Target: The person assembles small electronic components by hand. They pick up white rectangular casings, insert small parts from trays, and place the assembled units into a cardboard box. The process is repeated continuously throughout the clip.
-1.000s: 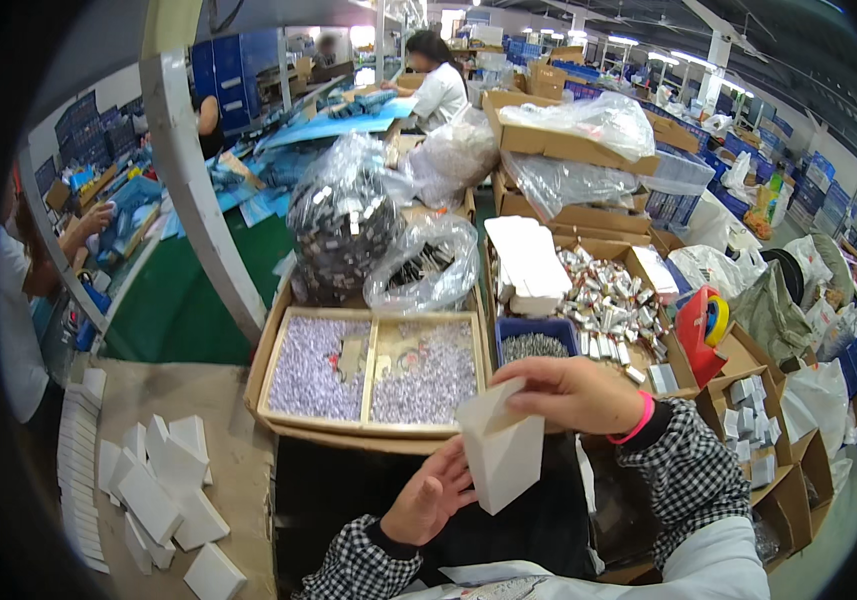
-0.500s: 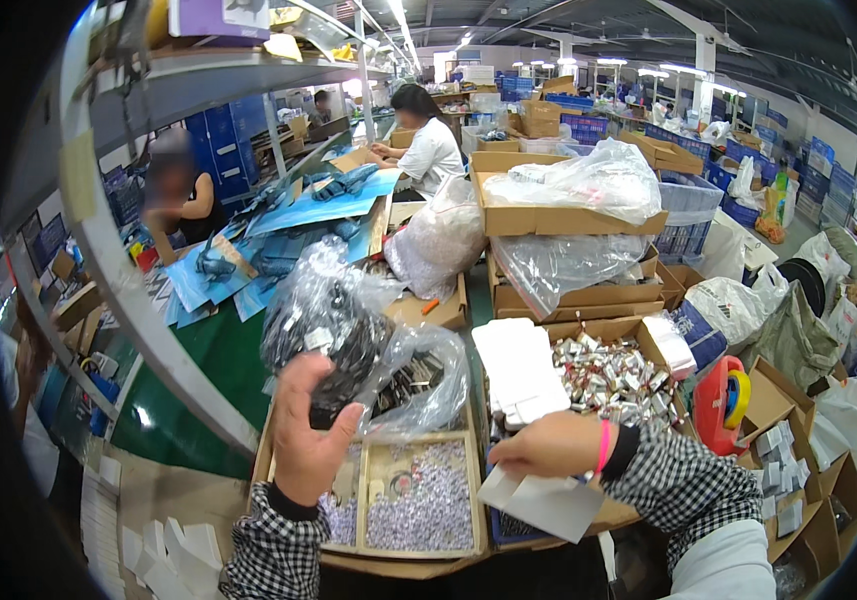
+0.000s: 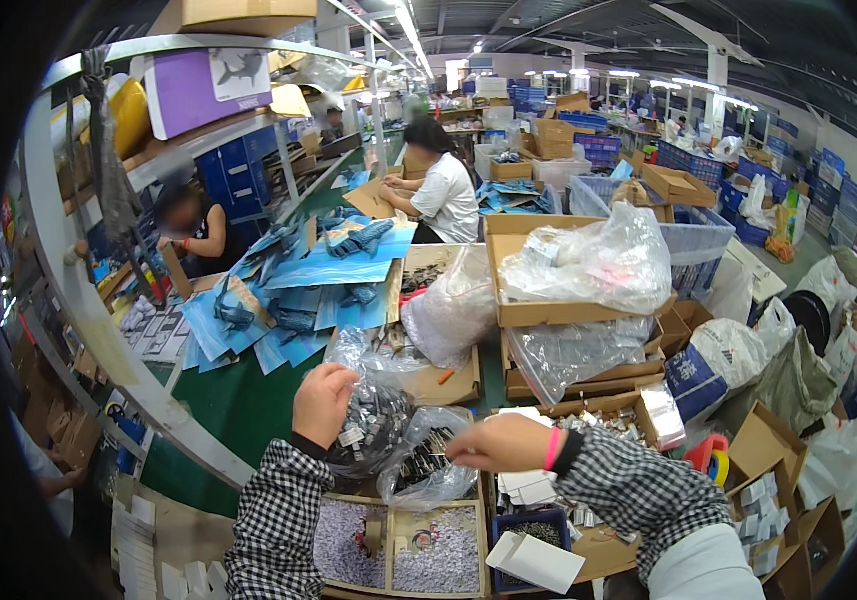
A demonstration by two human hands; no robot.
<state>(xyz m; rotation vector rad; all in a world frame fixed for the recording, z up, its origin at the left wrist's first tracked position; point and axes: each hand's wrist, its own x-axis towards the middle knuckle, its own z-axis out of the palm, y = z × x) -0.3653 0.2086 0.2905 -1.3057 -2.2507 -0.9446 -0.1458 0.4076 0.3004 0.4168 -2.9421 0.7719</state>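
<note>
My left hand (image 3: 323,408) is closed, its fingertips curled together at the edge of a clear plastic bag (image 3: 380,430) of dark parts; what they pinch, if anything, is hidden. Reaching inward, my right hand (image 3: 510,443) has its fingers bent down and pressed together beside a second clear bag (image 3: 418,488) holding small black pieces. A white carton (image 3: 536,563) with a raised flap lies across a blue tray (image 3: 558,519) of small dark parts. Below my hands is a wooden divided tray (image 3: 391,545), its compartments filled with tiny pale pieces.
Behind the bags are stacked cardboard trays (image 3: 538,313) topped with plastic wrap. A box of small metallic parts (image 3: 603,425) is at the right. Blue sheets with shark-like figures (image 3: 333,270) cover the green table, where two people sit. A metal post (image 3: 173,425) rises at the left.
The white carton has left my right hand and lies on the blue tray. That hand has moved up and left to the bags. My left hand has gone from spread to closed. The view has shifted.
</note>
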